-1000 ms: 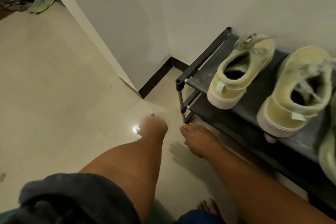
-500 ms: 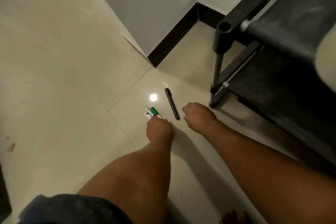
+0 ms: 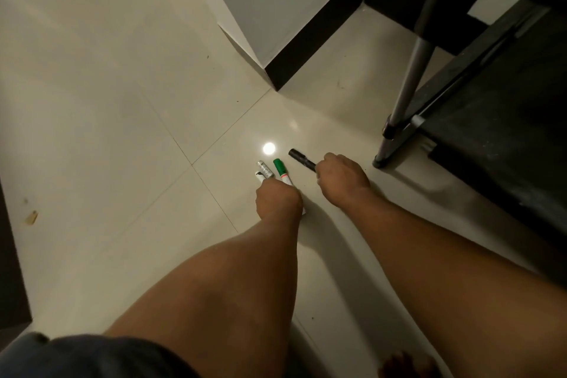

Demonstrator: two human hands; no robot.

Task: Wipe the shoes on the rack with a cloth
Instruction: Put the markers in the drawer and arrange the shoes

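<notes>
Both hands low over the pale tiled floor (image 3: 92, 101) beside the shoe rack (image 3: 491, 132). Left hand (image 3: 277, 201) curled over the near ends of a green-capped marker (image 3: 281, 170) and a silver-and-white one (image 3: 264, 172), probably gripping them, contact itself hidden by the knuckles. Right hand (image 3: 342, 179) curled round the near end of a black marker (image 3: 300, 158), far end lying free on the tile. No shoes and no cloth in view; only the rack's lower left corner, with its grey leg (image 3: 402, 92) and dark lower shelf, visible at right. Likely risks: round markers rolling or slipping on the glossy tile if the grip is loose; knuckles or forearm knocking the rack leg, which stands near the right hand; wiping step not yet begun, cloth location unknown. Open floor wide to the left and toward the viewer; tighter to the right, bounded by the rack leg, and ahead by the wall corner with black skirting (image 3: 313, 37).
</notes>
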